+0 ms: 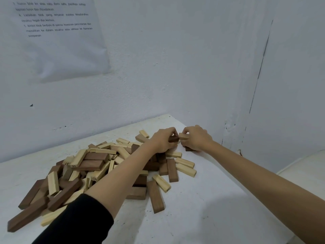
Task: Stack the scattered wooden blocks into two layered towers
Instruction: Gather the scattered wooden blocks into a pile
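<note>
Messy pile of wooden blocks is sprawling over the left half of the tabletop. Near the far right corner, the left hand is pinching a dark block, and right beside it the right hand is pinching a pale block, with a second dark block lying underneath.

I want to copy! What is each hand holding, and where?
Left hand pinches the dark block by one end; right hand the light block likewise.
</note>
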Demonstrator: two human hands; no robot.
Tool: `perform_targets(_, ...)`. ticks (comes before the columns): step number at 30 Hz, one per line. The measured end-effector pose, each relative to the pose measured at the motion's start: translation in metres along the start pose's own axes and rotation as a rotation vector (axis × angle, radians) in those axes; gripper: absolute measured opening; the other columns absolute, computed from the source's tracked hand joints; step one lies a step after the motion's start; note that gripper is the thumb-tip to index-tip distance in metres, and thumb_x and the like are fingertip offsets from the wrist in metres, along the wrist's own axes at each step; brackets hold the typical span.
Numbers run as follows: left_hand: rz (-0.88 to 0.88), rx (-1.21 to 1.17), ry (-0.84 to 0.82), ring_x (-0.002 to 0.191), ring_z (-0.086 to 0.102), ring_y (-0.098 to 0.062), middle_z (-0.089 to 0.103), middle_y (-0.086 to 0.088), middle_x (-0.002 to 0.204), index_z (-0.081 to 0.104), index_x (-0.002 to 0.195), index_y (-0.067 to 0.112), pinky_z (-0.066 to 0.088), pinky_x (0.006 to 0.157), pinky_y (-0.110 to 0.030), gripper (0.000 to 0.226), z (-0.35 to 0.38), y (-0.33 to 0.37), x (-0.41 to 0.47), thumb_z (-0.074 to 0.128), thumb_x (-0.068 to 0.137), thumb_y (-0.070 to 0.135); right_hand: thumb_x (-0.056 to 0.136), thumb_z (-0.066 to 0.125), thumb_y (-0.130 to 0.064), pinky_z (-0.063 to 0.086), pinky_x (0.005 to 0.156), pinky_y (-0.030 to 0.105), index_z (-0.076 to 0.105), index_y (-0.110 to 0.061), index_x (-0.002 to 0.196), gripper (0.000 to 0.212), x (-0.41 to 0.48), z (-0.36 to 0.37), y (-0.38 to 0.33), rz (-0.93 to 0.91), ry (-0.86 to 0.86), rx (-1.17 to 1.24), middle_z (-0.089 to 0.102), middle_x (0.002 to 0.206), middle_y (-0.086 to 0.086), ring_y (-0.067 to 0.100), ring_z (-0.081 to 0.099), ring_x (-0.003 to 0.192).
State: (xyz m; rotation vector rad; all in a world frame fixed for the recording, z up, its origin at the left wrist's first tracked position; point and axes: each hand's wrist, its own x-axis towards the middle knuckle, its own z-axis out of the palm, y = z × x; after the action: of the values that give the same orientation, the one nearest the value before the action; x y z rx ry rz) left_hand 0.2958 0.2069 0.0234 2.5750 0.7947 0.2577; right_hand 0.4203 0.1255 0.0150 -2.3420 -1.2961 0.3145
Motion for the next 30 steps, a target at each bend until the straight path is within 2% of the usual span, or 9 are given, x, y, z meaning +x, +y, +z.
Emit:
perform_targets(2,0.019,-0.037,0.079,0.084,0.053,-0.023,0.062,-0.016,0.107,0.052,0.111,0.010,0.042,0.072,-0.029,0.022,-0.002,-0.002,-0.002,0.059,0.091,0.014,0.085,0.063,-0.024,0.046,0.073,0.033,0.061,-0.024,0.104,0.018,-0.001,0.000,0.003,0.006,0.028,0.079,0.058,0.111,0.006,0.030,0.056,0.104)
perform_targets(4,0.026,-0.102,0.171,0.081,0.054,-0.023,0.060,-0.017,0.105,0.050,0.113,0.011,0.041,0.070,-0.027,0.021,-0.009,-0.001,-0.008,0.057,0.093,0.015,0.085,0.063,-0.018,0.052,0.065,0.035,0.061,-0.020,0.100,0.015,-0.003,-0.003,0.004,0.029,0.040,0.318,0.063,0.086,0.004,0.026,0.061,0.076)
perform_targets(7,0.049,-0.186,0.262,0.077,0.055,-0.021,0.060,-0.016,0.102,0.050,0.113,0.010,0.045,0.067,-0.028,0.022,-0.029,0.001,-0.026,0.057,0.093,0.014,0.082,0.063,-0.006,0.048,0.052,0.028,0.065,-0.012,0.098,0.017,-0.006,-0.012,0.003,0.053,-0.026,0.596,0.057,0.068,0.004,0.020,0.049,0.050)
perform_targets(10,0.040,-0.224,0.293,0.077,0.059,-0.025,0.060,-0.012,0.104,0.051,0.115,0.009,0.052,0.068,-0.032,0.023,-0.052,-0.001,-0.052,0.057,0.093,0.012,0.083,0.063,-0.005,0.049,0.056,0.028,0.065,-0.014,0.097,0.017,-0.010,-0.012,-0.002,0.029,-0.113,0.552,0.056,0.074,0.007,0.020,0.050,0.055)
perform_targets(14,0.016,-0.252,0.319,0.071,0.059,-0.007,0.059,-0.002,0.100,0.051,0.114,0.008,0.045,0.057,-0.008,0.023,-0.071,-0.016,-0.089,0.058,0.093,0.010,0.085,0.062,-0.021,0.049,0.078,0.034,0.063,-0.027,0.103,0.019,-0.012,0.004,-0.003,-0.004,-0.041,0.172,0.067,0.092,0.000,0.025,0.056,0.097)
perform_targets(17,-0.044,-0.326,0.338,0.067,0.055,-0.006,0.057,0.008,0.091,0.052,0.115,0.010,0.040,0.051,-0.005,0.023,-0.078,-0.027,-0.109,0.058,0.092,0.010,0.086,0.063,-0.019,0.037,0.078,0.034,0.063,-0.025,0.106,0.021,-0.018,0.014,-0.009,-0.030,0.020,0.066,0.060,0.116,0.004,0.032,0.048,0.117)
perform_targets(22,-0.077,-0.374,0.363,0.064,0.055,-0.007,0.057,0.010,0.094,0.053,0.112,0.017,0.041,0.050,-0.008,0.022,-0.081,-0.034,-0.128,0.061,0.091,0.013,0.083,0.069,-0.008,0.045,0.096,0.043,0.068,-0.016,0.103,0.022,-0.030,0.009,-0.019,-0.026,0.084,0.326,0.059,0.107,0.005,0.031,0.055,0.112)
perform_targets(27,-0.088,-0.387,0.405,0.067,0.056,-0.011,0.056,0.008,0.095,0.053,0.109,0.019,0.048,0.051,-0.013,0.021,-0.086,-0.037,-0.145,0.061,0.091,0.013,0.086,0.067,-0.004,0.047,0.053,0.024,0.068,-0.012,0.106,0.021,-0.057,-0.009,-0.060,-0.098,-0.034,0.770,0.059,0.078,0.005,0.016,0.057,0.063)
perform_targets(30,-0.105,-0.377,0.459,0.072,0.056,-0.006,0.054,0.012,0.094,0.053,0.111,0.016,0.045,0.052,-0.007,0.022,-0.092,-0.043,-0.158,0.062,0.091,0.012,0.087,0.069,-0.010,0.048,0.059,0.020,0.070,-0.017,0.108,0.022,-0.067,-0.008,-0.097,-0.123,-0.236,0.857,0.062,0.082,0.004,0.011,0.058,0.065)
